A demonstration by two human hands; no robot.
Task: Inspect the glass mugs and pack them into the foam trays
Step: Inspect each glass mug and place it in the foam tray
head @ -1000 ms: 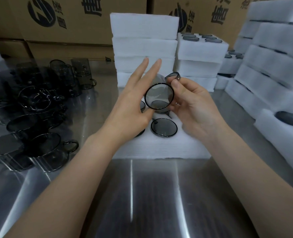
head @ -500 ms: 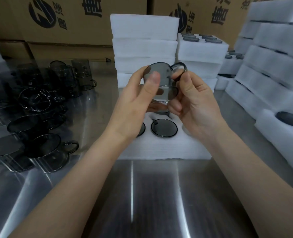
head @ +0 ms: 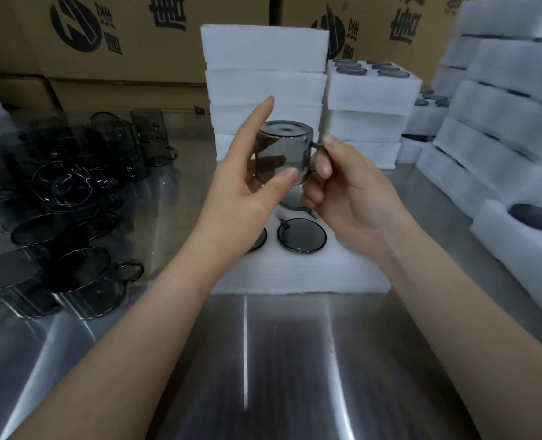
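A smoky grey glass mug point(head: 287, 150) is held upside down in the air above the foam tray point(head: 298, 274), its base up and its handle to the right. My right hand point(head: 342, 198) pinches the handle. My left hand point(head: 247, 185) cups the mug's left side, thumb on the front wall and fingers straight behind it. In the tray sit mugs bottom up: one dark round base point(head: 301, 238) shows in full, another is partly hidden under my left wrist.
Several loose grey mugs point(head: 60, 198) crowd the steel table at the left. Stacked white foam trays point(head: 263, 77) stand behind, more filled trays point(head: 511, 128) line the right side. Cardboard boxes point(head: 130, 36) form the back wall.
The mug has been turned from mouth-facing-me to upside down with its side toward me. My left hand shifted from open fingers to cupping the wall.
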